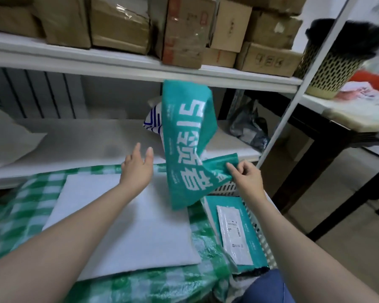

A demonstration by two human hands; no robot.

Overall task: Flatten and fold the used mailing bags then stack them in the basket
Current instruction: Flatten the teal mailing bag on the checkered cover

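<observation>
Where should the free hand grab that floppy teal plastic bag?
Probably grip the teal plastic mailing bag on its left edge, from the left: the right hand pinches only its right side, so it hangs twisted, and the open left hand is nearest there.

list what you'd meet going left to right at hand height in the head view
left hand, open → teal mailing bag, held up → right hand, pinching the bag's lower corner → dark table

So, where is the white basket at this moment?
The basket sits at lower right of the head view, just below the right hand, with a labelled teal bag inside.
</observation>
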